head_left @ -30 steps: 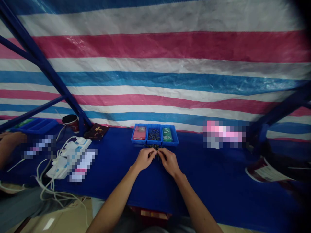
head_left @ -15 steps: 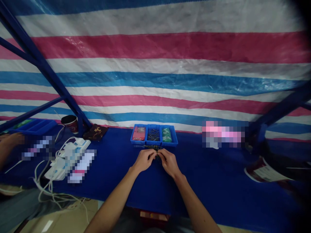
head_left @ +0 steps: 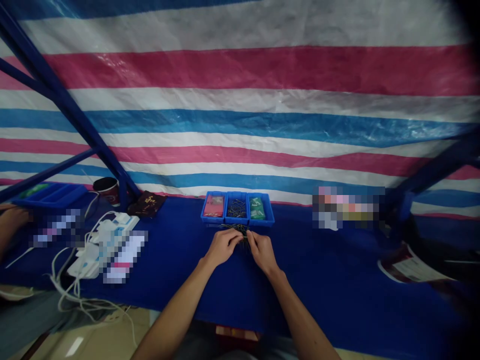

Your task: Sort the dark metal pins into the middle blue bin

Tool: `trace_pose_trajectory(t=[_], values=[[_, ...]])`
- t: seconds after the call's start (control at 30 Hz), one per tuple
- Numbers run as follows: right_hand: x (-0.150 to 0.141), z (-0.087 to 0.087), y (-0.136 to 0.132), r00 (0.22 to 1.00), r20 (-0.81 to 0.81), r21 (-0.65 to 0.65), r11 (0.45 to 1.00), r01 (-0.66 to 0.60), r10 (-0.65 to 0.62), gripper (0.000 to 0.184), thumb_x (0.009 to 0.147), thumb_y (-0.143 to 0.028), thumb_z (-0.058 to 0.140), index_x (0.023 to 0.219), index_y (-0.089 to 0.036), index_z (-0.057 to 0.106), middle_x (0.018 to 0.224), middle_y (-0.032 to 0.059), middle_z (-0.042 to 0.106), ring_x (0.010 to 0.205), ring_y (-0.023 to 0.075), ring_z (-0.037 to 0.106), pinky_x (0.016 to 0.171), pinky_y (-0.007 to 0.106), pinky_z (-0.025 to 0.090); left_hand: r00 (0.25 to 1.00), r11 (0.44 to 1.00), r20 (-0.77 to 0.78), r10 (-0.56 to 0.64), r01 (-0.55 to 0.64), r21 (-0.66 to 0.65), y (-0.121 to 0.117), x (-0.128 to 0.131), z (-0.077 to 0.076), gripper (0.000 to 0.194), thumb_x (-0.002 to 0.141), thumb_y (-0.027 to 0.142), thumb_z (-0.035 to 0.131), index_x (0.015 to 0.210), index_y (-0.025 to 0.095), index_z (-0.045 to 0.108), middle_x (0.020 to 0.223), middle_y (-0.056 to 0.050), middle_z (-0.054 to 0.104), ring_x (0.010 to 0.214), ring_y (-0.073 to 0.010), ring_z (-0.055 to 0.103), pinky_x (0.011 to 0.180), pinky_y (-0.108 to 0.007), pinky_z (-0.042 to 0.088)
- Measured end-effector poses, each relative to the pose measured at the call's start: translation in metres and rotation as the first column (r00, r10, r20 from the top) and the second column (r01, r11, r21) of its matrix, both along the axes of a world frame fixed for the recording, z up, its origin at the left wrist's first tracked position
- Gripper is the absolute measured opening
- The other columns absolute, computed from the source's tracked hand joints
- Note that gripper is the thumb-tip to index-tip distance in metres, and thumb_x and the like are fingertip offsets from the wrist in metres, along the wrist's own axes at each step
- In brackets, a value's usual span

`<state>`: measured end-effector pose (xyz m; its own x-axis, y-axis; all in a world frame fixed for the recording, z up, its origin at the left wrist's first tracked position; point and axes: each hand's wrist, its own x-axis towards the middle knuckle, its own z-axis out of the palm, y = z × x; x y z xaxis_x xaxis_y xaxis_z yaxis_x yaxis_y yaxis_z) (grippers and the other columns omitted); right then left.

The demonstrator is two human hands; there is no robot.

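My left hand (head_left: 222, 246) and my right hand (head_left: 261, 250) rest close together on the blue table cover (head_left: 330, 280), fingers curled and pinched over a small heap of thin dark pins (head_left: 237, 228). What the fingertips grip is too small to name. Just beyond the hands stands a blue three-part tray (head_left: 237, 208): red pieces on the left, dark pins in the middle, green pieces on the right.
A white power strip with cables (head_left: 101, 244) lies at the left. Behind it are a dark cup (head_left: 107, 189), a dark pouch (head_left: 149, 203) and another blue tray (head_left: 52, 194). Another person's hand (head_left: 11, 220) shows at the far left edge. Papers (head_left: 412, 267) lie at the right.
Both hands stay at the pin heap; the fingers shift slightly, and the right hand has edged a little toward the left one.
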<state>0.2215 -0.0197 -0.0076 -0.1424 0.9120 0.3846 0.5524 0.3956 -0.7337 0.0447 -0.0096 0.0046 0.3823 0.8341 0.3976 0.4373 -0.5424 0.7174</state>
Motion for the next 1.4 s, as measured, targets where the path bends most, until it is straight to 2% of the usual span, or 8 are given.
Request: trace_pose_trajectory(t=[0.23,0.4,0.57,0.77,0.97,1.03,1.2,1.4], values=[[0.015,0.008,0.001,0.984,-0.142,-0.011,0.994,0.111,-0.111,0.046,0.102,-0.044,0.042,0.064,-0.019,0.047,0.055,-0.0047,0.041,0.050,0.0097,0.039,0.052,0.024,0.030,0.989,0.995,0.108,0.104,-0.103,-0.020,0.003,-0.005,0.001,0.030,0.100,0.031,0.049,0.086,0.015,0.069,0.073,-0.004,0.065,0.066,-0.0130,0.058,0.064,-0.022,0.041],[0.016,0.008,0.002,0.983,-0.158,0.034,0.995,0.099,-0.092,0.029,0.099,-0.039,0.050,0.090,-0.018,0.068,0.074,0.0015,0.063,0.063,0.0147,0.055,0.061,0.025,0.042,0.990,0.993,0.085,0.115,-0.112,-0.035,0.001,-0.005,0.002,0.030,0.099,0.032,0.049,0.085,0.015,0.069,0.068,-0.002,0.063,0.059,-0.0111,0.053,0.060,-0.021,0.038],[0.012,0.008,0.003,0.980,-0.186,0.106,0.990,0.098,-0.077,0.023,0.098,-0.033,0.053,0.101,-0.022,0.073,0.093,0.0063,0.071,0.080,0.0190,0.066,0.074,0.029,0.051,0.955,0.958,0.072,0.287,-0.287,-0.013,0.003,-0.009,-0.003,0.031,0.097,0.036,0.050,0.088,0.015,0.071,0.061,0.001,0.059,0.053,-0.0106,0.049,0.058,-0.021,0.038],[0.014,0.013,0.001,0.951,-0.256,0.177,0.958,0.225,-0.176,0.022,0.096,-0.035,0.059,0.100,-0.021,0.075,0.093,0.0066,0.072,0.080,0.0192,0.067,0.076,0.031,0.053,0.871,0.875,-0.085,0.484,-0.482,0.051,0.010,-0.027,0.002,0.033,0.095,0.040,0.052,0.089,0.019,0.076,0.059,0.001,0.062,0.053,-0.0106,0.052,0.061,-0.021,0.037],[0.003,0.036,0.011,0.903,-0.316,0.150,0.925,0.350,-0.290,0.033,0.097,-0.042,0.054,0.104,-0.017,0.074,0.083,0.0058,0.073,0.067,0.0174,0.064,0.066,0.028,0.050,0.822,0.872,-0.322,0.470,-0.490,0.023,0.015,-0.041,0.011,0.025,0.092,0.039,0.058,0.087,0.026,0.078,0.065,0.002,0.069,0.061,-0.0122,0.060,0.062,-0.022,0.035],[-0.002,0.047,0.021,0.905,-0.264,0.143,0.914,0.379,-0.334,0.037,0.098,-0.045,0.051,0.106,-0.017,0.074,0.085,0.0064,0.074,0.066,0.0174,0.064,0.065,0.027,0.048,0.801,0.859,-0.362,0.477,-0.513,-0.003,0.017,-0.044,0.012,0.021,0.090,0.040,0.061,0.090,0.029,0.078,0.069,0.002,0.072,0.066,-0.0137,0.063,0.062,-0.022,0.034],[-0.006,0.062,0.044,0.923,0.138,0.091,0.932,0.350,-0.360,0.036,0.098,-0.046,0.050,0.111,-0.022,0.074,0.073,0.0040,0.073,0.065,0.0183,0.066,0.060,0.024,0.039,0.775,0.844,-0.439,0.455,-0.532,-0.063,0.019,-0.046,0.011,0.018,0.087,0.038,0.065,0.099,0.034,0.078,0.077,0.002,0.075,0.075,-0.0164,0.067,0.063,-0.023,0.036],[0.001,0.037,0.029,0.938,0.085,0.202,0.928,0.313,-0.335,0.041,0.102,-0.046,0.043,0.096,-0.019,0.074,0.066,0.0042,0.069,0.054,0.0155,0.060,0.055,0.024,0.033,0.779,0.847,-0.431,0.456,-0.528,-0.058,0.020,-0.045,0.001,0.017,0.087,0.032,0.065,0.097,0.032,0.078,0.077,0.000,0.075,0.073,-0.0180,0.067,0.061,-0.024,0.035]])
